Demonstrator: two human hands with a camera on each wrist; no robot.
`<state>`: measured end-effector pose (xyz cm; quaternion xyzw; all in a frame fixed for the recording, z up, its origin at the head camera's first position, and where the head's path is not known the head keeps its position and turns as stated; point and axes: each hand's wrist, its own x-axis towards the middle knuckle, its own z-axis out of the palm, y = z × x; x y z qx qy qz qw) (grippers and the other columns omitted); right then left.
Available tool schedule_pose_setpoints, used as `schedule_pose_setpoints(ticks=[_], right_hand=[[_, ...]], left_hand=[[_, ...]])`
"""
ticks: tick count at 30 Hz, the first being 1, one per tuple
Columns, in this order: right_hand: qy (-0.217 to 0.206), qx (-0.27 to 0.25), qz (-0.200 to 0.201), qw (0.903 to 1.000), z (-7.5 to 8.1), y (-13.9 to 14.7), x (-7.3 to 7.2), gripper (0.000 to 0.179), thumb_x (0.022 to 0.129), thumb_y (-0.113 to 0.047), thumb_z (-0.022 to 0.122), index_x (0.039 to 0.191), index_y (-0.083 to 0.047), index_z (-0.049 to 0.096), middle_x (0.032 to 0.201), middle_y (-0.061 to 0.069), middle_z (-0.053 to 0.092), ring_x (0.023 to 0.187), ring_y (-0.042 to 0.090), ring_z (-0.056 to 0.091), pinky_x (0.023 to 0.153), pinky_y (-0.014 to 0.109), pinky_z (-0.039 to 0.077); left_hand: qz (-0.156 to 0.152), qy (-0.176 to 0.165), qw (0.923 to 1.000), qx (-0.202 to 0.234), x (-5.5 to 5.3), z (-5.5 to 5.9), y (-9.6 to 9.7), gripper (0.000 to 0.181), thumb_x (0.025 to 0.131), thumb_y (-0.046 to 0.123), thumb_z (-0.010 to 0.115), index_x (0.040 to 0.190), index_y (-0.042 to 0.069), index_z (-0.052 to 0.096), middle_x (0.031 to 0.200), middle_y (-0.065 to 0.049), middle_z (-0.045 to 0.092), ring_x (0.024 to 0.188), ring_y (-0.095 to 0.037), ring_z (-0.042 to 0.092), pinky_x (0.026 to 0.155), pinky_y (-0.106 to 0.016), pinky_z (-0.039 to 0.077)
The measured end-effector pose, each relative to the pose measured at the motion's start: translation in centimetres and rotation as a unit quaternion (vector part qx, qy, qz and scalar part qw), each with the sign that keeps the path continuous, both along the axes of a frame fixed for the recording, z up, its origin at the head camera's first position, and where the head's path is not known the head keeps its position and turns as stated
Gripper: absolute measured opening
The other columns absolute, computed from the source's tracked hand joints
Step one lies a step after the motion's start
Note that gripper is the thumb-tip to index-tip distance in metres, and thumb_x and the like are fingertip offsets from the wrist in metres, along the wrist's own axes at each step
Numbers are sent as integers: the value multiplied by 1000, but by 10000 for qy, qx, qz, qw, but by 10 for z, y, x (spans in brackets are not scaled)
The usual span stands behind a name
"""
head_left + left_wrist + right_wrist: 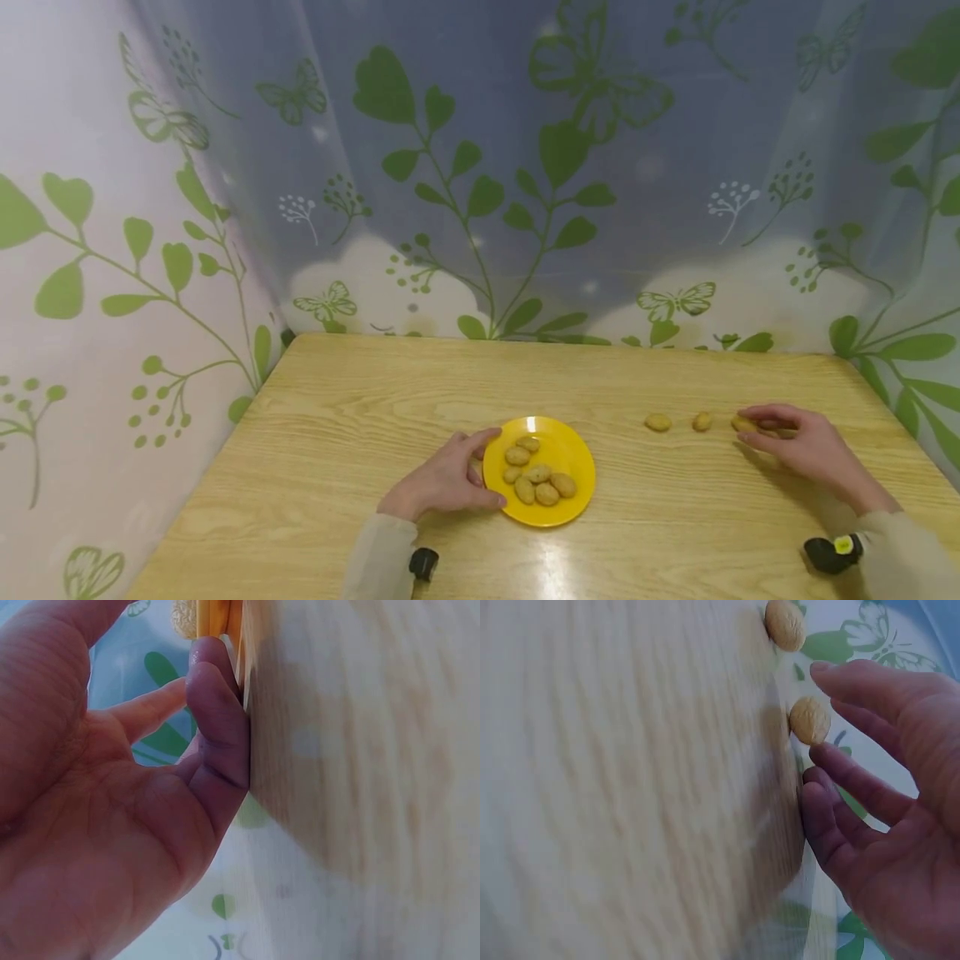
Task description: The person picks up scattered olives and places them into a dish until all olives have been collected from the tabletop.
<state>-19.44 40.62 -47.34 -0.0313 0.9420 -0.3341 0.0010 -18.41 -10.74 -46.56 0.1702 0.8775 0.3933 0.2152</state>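
My left hand (450,479) holds the left rim of a yellow plate (573,446), thumb at the near edge and fingers farther back. Several tan, wrinkled walnuts (547,494) lie on it. In the left wrist view, curled fingers (217,712) touch the plate's edge, and one walnut (184,616) shows above the rim. At the right, three walnuts stand in a row on the table. My right hand (806,442) reaches around the rightmost walnut (742,423). In the right wrist view, its spread fingers surround this walnut (810,720), with a gap on one side.
The other two walnuts of the row, a middle one (702,422) and a left one (658,422), lie between the plate and my right hand. A wood-grain table (360,400) bears everything. Leaf-patterned curtains (487,167) border its back and sides.
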Motion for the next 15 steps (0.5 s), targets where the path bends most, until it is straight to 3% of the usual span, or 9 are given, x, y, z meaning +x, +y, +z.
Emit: schedule_pose_setpoints(ticks=[3, 9, 15], right_hand=[[-43, -16, 50, 10000, -2, 5, -3, 47, 93, -34, 76, 128, -4, 69, 121, 15, 74, 90, -22, 51, 71, 16, 51], [-190, -186, 121, 9996, -3, 9, -7, 46, 93, -33, 77, 127, -3, 70, 108, -14, 74, 88, -19, 56, 69, 20, 51], [-195, -153, 68, 9997, -4, 8, -8, 45, 92, -34, 77, 125, -4, 71, 107, -13, 75, 87, -18, 56, 65, 23, 50]], left_hand=[[-3, -18, 10000, -15, 0, -1, 0, 96, 79, 29, 89, 159, 19, 38, 127, -10, 48, 83, -11, 60, 73, -21, 52], [15, -31, 10000, 5, 1, 1, 0, 95, 79, 30, 89, 159, 22, 38, 128, -10, 49, 83, -10, 61, 74, -22, 53], [32, -28, 10000, 13, 2, 2, 0, 95, 78, 29, 89, 159, 21, 38, 128, -11, 49, 83, -12, 60, 73, -23, 52]])
